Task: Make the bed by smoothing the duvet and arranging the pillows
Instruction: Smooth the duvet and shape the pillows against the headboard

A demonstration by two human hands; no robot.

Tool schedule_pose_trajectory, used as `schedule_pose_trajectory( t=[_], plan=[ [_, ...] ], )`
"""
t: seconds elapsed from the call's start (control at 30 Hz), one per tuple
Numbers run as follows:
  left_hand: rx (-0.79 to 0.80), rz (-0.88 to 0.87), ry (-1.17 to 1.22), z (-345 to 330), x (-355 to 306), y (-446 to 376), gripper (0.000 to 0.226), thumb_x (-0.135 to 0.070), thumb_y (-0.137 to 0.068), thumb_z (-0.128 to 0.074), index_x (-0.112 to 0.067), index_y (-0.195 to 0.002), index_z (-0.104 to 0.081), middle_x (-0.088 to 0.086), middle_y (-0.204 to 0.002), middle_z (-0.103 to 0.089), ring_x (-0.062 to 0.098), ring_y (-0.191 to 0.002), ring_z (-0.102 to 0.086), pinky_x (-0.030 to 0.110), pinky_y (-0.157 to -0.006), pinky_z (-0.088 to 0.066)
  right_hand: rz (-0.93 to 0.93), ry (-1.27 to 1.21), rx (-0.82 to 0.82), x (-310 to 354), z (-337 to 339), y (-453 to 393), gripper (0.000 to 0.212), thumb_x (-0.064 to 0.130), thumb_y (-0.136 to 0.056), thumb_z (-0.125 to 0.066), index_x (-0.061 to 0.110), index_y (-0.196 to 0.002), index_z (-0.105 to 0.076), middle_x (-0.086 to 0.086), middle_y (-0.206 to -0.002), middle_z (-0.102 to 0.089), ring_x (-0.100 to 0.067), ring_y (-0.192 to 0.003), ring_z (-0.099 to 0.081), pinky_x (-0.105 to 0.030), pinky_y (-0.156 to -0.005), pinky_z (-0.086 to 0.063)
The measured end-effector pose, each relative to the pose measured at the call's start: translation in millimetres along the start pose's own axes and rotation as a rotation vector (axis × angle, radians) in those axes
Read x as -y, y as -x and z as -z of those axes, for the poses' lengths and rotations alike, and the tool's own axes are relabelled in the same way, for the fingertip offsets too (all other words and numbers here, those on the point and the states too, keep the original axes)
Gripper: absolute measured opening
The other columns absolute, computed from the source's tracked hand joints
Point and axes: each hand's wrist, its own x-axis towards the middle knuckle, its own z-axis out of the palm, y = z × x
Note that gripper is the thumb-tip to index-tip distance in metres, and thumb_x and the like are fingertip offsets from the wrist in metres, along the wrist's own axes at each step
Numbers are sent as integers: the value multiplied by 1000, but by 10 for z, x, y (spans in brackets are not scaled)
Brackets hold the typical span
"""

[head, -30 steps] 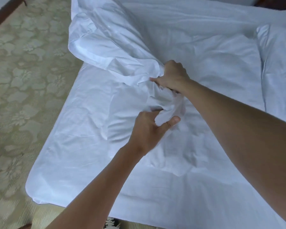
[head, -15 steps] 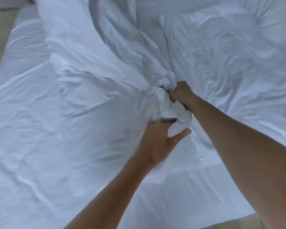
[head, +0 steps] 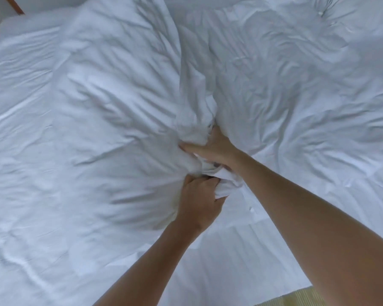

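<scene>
A white pillow (head: pixel 119 111) lies on the left half of the bed, its case bunched into a twist at its near right end. My left hand (head: pixel 199 202) is closed on that bunched cloth from below. Just above it, my right hand (head: pixel 215 149) grips the same loose end, thumb pointing left. A second white pillow (head: pixel 296 89) lies to the right, touching the first along a fold. Both rest on the wrinkled white sheet (head: pixel 20 173). I cannot tell the duvet apart from the other white bedding.
The bed's near edge runs along the lower right, with a strip of yellow-green patterned floor (head: pixel 292 297) beyond it. A brown wooden piece (head: pixel 14 5) shows at the top left corner.
The pillow I was holding up has come down flat onto the bed beside the second pillow. Both hands stayed closed on its bunched end, and my view swung right, away from the floor.
</scene>
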Motion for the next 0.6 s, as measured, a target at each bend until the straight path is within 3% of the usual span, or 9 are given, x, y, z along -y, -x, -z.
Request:
schedule_pose_trajectory(
  t=[0.1, 0.2, 0.3, 0.37, 0.4, 0.5, 0.57, 0.6],
  plan=[
    [-12, -24, -22, -42, -104, -56, 9, -23, -74, -76, -22, -80, -70, -2, -70, -71, 21, -70, -67, 30, -71, -38, 90, 179, -109, -83, 35, -32, 80, 47, -86, -70, 11, -147, -34, -8, -146, -48, -29, -132, -48, -33, -102, -39],
    [17, -44, -39, -94, -295, -180, 12, -27, -78, -74, -20, -87, -72, -1, -76, -73, 21, -75, -68, 31, -74, -38, 89, 187, -186, -160, 267, -75, 58, 40, -95, -59, 5, -139, -46, -16, -133, -56, -35, -121, -55, -35, -92, -44],
    [184, -115, -80, -153, -545, -286, 26, -34, -87, -65, -22, -109, -69, 2, -96, -72, 22, -94, -65, 33, -86, -36, 75, 212, -239, -363, 499, -141, 47, 37, -99, -52, 2, -130, -51, -20, -123, -60, -37, -112, -58, -32, -81, -42],
    [335, -174, -110, -111, -633, -348, 37, -45, -91, -57, -21, -119, -62, 1, -106, -69, 22, -102, -61, 35, -91, -35, 40, 189, -265, -511, 600, -161, 48, 37, -102, -49, 2, -134, -50, -22, -127, -58, -38, -116, -57, -33, -87, -43],
    [337, -214, -126, -35, -617, -369, 38, -48, -92, -53, -19, -115, -61, 0, -104, -68, 23, -101, -61, 35, -90, -35, 23, 181, -277, -561, 640, -162, 49, 37, -102, -48, 3, -138, -47, -22, -132, -57, -39, -121, -55, -36, -94, -44],
    [102, -277, -274, 229, -229, -314, 46, -51, -86, -43, -19, -111, -65, 4, -108, -68, 28, -104, -61, 40, -90, -32, -8, 202, -311, -666, 709, -160, 50, 37, -103, -46, 5, -143, -43, -24, -137, -54, -41, -127, -49, -42, -104, -41],
    [-42, -134, -397, 430, 194, -165, 65, -63, -82, -41, -23, -130, -59, 6, -136, -58, 28, -129, -51, 45, -106, -21, -38, 209, -323, -691, 704, -147, 50, 36, -103, -46, 7, -144, -41, -25, -137, -52, -42, -128, -48, -44, -104, -40],
    [-22, -17, -451, 529, 383, -90, 77, -72, -80, -38, -29, -143, -47, 4, -152, -42, 26, -143, -35, 48, -114, -8, -48, 202, -328, -688, 678, -140, 49, 36, -103, -46, 8, -144, -41, -25, -136, -52, -43, -127, -48, -44, -103, -41]
  ],
)
